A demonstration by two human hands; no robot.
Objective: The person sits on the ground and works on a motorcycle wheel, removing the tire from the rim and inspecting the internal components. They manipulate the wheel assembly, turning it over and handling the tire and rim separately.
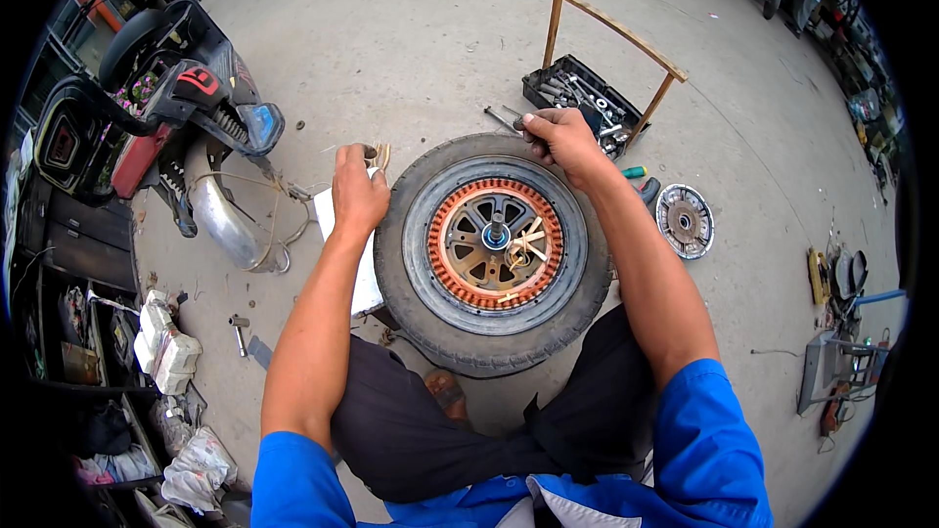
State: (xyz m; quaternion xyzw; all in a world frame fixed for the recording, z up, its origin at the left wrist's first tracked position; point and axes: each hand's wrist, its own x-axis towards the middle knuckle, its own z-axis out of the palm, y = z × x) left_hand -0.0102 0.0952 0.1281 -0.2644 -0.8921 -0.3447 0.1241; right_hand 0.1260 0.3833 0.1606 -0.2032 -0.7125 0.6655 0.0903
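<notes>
A wheel with a black tyre (406,318) lies flat between my knees. Its open hub shows a ring of copper windings (442,235), a central shaft (497,227) and pale wires (528,246). Beyond the tyre's left edge, my left hand (360,191) is closed, and what its curled fingers hold, if anything, is hidden. Tan strands (383,156) show beside those fingers. Over the tyre's far right edge my right hand (559,140) pinches a small dark thing, too small to name. A white box or sheet (366,279) lies partly under my left forearm.
A black toolbox (611,98) with a wooden handle frame (616,20) stands beyond my right hand. A round hub cover (685,222) and a green-handled tool (635,172) lie to the right. Scooter parts (201,103) stand at the left, with a socket wrench (239,334) nearer.
</notes>
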